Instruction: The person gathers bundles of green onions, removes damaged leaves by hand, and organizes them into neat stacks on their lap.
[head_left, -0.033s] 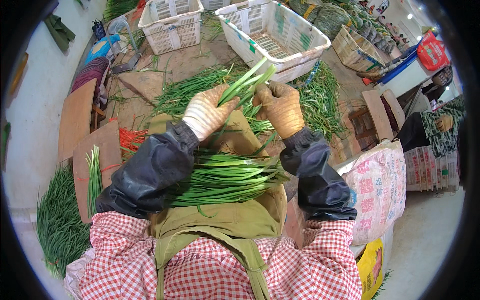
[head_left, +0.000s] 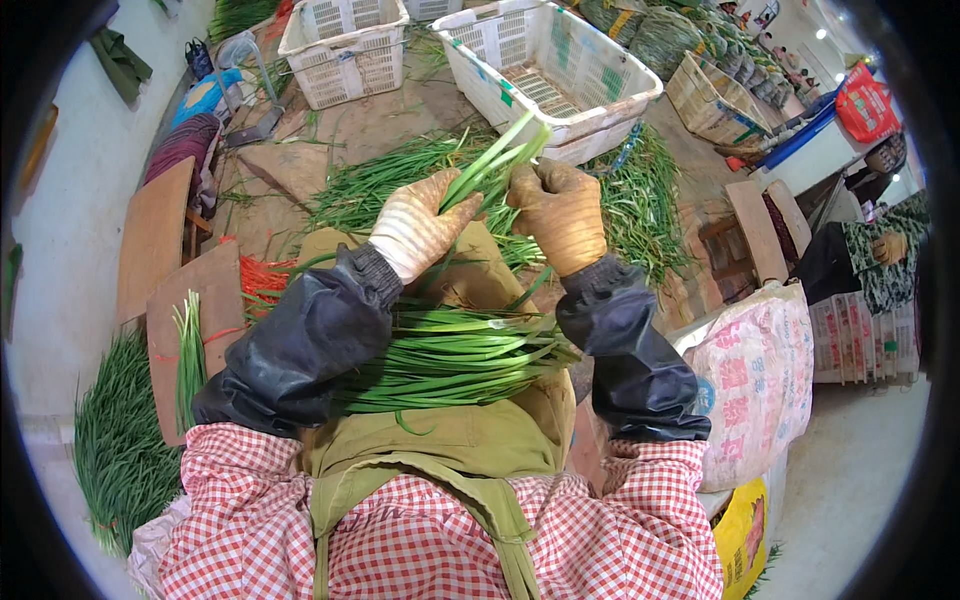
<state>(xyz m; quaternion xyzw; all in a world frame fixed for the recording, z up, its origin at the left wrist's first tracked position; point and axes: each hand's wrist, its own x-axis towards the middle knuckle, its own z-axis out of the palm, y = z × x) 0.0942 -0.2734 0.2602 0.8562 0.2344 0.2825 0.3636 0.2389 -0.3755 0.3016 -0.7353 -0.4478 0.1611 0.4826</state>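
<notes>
My left hand [head_left: 425, 228], in a pale, stained glove, is closed around a small bunch of garlic chives [head_left: 492, 165]. Their pale stalk ends point up and to the right. At those ends my right hand [head_left: 562, 215], in a yellowed glove, has its fingers pinched together; what lies between the fingertips is hidden. Across my lap, on the olive apron [head_left: 440, 430], lies a thick pile of green chives [head_left: 450, 360], partly under my forearms. Dark sleeve covers reach to both wrists.
Loose chives [head_left: 640, 200] cover the floor ahead, before a white crate [head_left: 550, 75]; another crate [head_left: 345, 55] stands left of it. Red ties [head_left: 262, 278] and a bundle [head_left: 188, 360] lie on a board at left. A white sack [head_left: 755, 380] stands at right, near another person's sleeve [head_left: 890, 240].
My left hand has shifted very slightly right, and my right forearm slightly left. The hold on the chives looks the same.
</notes>
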